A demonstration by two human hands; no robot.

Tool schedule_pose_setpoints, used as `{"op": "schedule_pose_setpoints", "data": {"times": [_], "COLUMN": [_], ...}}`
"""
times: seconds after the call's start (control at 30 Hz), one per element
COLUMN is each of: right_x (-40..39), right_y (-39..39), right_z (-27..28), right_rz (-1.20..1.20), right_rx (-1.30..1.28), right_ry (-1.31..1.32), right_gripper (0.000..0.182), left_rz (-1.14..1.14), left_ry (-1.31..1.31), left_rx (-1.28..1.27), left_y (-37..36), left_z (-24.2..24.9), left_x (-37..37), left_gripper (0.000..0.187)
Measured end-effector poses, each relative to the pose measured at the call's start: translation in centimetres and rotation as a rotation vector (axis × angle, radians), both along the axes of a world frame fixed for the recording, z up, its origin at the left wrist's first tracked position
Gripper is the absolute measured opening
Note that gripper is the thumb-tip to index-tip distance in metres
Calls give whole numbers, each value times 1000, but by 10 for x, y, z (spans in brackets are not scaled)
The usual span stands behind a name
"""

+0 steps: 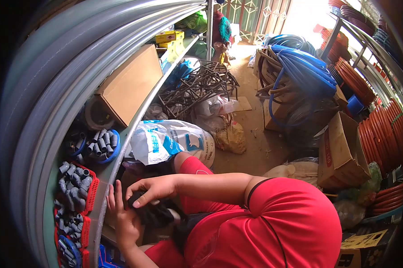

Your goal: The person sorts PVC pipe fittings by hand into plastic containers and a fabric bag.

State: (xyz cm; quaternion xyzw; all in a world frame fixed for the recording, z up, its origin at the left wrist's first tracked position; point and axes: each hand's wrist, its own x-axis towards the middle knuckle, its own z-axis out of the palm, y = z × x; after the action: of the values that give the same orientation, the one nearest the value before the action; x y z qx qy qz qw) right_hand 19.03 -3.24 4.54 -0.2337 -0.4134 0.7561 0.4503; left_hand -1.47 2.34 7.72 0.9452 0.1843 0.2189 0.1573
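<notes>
The right hand [154, 190]'s thumb and fingers are clasping a black item [135, 197], just beside the left hand [127, 221], whose fingers are standing slightly apart. A black-and-yellow box [364, 241] is showing "R"; farther, a sack [183, 130] is bearing lettering, not reliably legible.

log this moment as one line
left hand: extended beside shelf edge | right hand: curled at dark item, hold unclear | nearby: red baskets, grey pipe fittings
</notes>
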Motion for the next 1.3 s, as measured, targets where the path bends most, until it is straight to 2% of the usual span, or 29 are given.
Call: {"op": "schedule_pose_setpoints", "data": {"times": [0.07, 0.1, 0.13, 0.2, 0.3, 0.37, 0.4, 0.5, 0.6, 0.67, 0.73, 0.83, 0.9, 0.97, 1.0, 1.03, 1.17, 1.2, 1.23, 1.27, 1.3], "right_x": [1, -1, -4, -9, -14, -14, -16, -20, -29, -32, -33, -39, -34, -10, 7, 27, 111, 127, 135, 128, 98], "right_y": [2, 2, 1, 2, -7, -9, -8, -6, 5, 11, 12, 15, 22, 40, 56, 73, 103, 107, 110, 105, 92], "right_z": [-7, -9, -4, -3, 10, 15, 14, 13, 2, -21, -27, -23, -30, -55, -73, -92, -144, -172, -203, -217, -185], "right_rz": [34, -59, -153, -363, -477, -565, -607, -751, -918, -923, -912, -893, -781, -726, -860, -995, -1170, -1151, -1130, -1100, -1145], "right_rx": [11, 171, 330, 691, 728, 701, 680, 707, 573, 426, 273, -17, 60, 162, 115, 68, -238, -257, -274, -360, -384], "right_ry": [24, -125, -275, -540, -642, -645, -644, -630, -360, -207, -93, 55, 15, -263, -301, -343, 303, 421, 538, 634, 599], "right_gripper": [41, 42, 43, 48, 50, 41, 39, 36, 37, 37, 37, 38, 39, 38, 38, 38, 45, 51, 58, 69, 75], "left_rz": [-18, -29, -45, -32, -40, -91, -130, -16, 130, 120, 191, 193, 178, 185, 171, 172, 391, 456, 628, 707, 785], "left_ry": [118, 177, 111, 25, -167, -281, -298, -469, -562, -652, -606, -531, -505, -572, -693, -965, -1005, -956, -862, -834, -803], "left_rx": [47, 72, -21, -230, -528, -661, -580, -389, -171, -77, 80, 105, 72, -41, -149, -395, -666, -656, -696, -810, -925], "left_y": [-2, -3, 1, 6, 5, 3, 4, -5, -14, -15, -17, -13, -9, -6, -3, -10, 21, 33, 45, 48, 52], "left_z": [18, 24, 19, 10, -2, -9, -13, -24, -32, -40, -38, -46, -50, -57, -67, -68, -105, -125, -154, -166, -177], "left_x": [1, 1, -1, -4, -4, -4, -2, 16, 33, 43, 46, 37, 24, 10, 6, 5, -53, -61, -72, -67, -60], "left_gripper": [27, 28, 20, 27, 39, 43, 48, 50, 45, 31, 26, 12, 18, 22, 21, 21, 19, 17, 12, 14, 16]}}
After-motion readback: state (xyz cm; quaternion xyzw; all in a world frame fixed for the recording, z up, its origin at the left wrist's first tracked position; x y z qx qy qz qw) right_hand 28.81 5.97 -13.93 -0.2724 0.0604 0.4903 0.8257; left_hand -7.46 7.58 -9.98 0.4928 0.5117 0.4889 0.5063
